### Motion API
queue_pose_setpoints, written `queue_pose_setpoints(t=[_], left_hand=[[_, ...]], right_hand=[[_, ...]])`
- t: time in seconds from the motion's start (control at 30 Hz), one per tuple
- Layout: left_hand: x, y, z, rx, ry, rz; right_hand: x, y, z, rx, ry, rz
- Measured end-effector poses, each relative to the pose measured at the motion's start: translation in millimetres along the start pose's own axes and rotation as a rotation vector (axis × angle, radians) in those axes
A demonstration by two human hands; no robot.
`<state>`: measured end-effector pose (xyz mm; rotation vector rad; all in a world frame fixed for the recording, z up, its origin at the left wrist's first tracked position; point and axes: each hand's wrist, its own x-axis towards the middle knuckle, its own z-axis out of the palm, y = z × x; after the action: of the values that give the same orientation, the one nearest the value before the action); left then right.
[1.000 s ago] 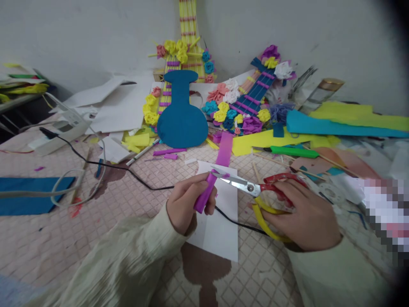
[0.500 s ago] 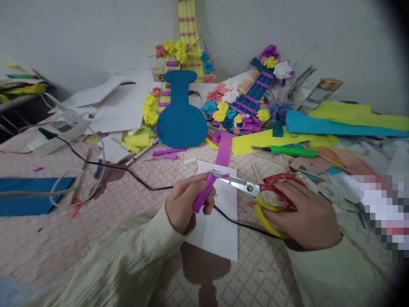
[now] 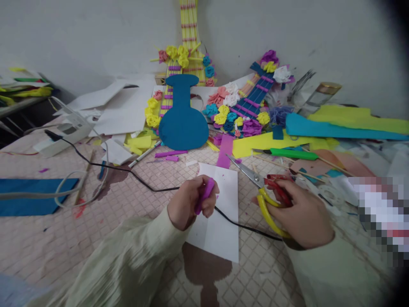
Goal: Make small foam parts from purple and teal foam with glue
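Observation:
Between the fingers of my left hand [image 3: 188, 202] is a short purple paper strip [image 3: 205, 197], held at a slant above a folded white sheet [image 3: 223, 226]. My right hand [image 3: 302, 215] grips scissors [image 3: 260, 183] with one red and one yellow handle. Their blades are slightly apart and point up and left, clear of the strip in my left hand. The blade tips lie close to a flat purple paper strip [image 3: 225, 151] at the top of the white sheet.
A blue guitar-shaped cutout [image 3: 183, 123] stands against flower-trimmed paper instruments [image 3: 252, 100] at the wall. A black cable [image 3: 147, 184] crosses the table under the sheet. Right lie a green-handled knife [image 3: 294, 154] and paper scraps; left, a power strip [image 3: 60, 136] and blue paper [image 3: 28, 194].
The scissors have moved right, off the purple strip in my left hand, and their blades have parted a little. That strip looks shorter, and my left fingers have shifted around it.

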<state>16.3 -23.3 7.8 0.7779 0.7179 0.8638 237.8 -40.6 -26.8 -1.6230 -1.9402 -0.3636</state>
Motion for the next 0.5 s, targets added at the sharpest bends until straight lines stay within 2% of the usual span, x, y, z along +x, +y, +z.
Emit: queue_pose_setpoints(t=[0.1, 0.23, 0.33, 0.5], left_hand=[[0, 3, -0.3, 0.011, -0.047, -0.062], [1, -1, -1.7, 0.034, -0.061, -0.052], [-2, -7, 0.5, 0.142, -0.018, 0.077], [-9, -8, 1.7, 0.556, 0.057, 0.355]], right_hand=[[-1, 1, 2, -0.014, 0.001, -0.022], [-2, 3, 4, -0.023, -0.021, 0.017], [-2, 3, 5, -0.029, -0.032, 0.054], [-4, 4, 9, 0.015, 0.018, 0.043]])
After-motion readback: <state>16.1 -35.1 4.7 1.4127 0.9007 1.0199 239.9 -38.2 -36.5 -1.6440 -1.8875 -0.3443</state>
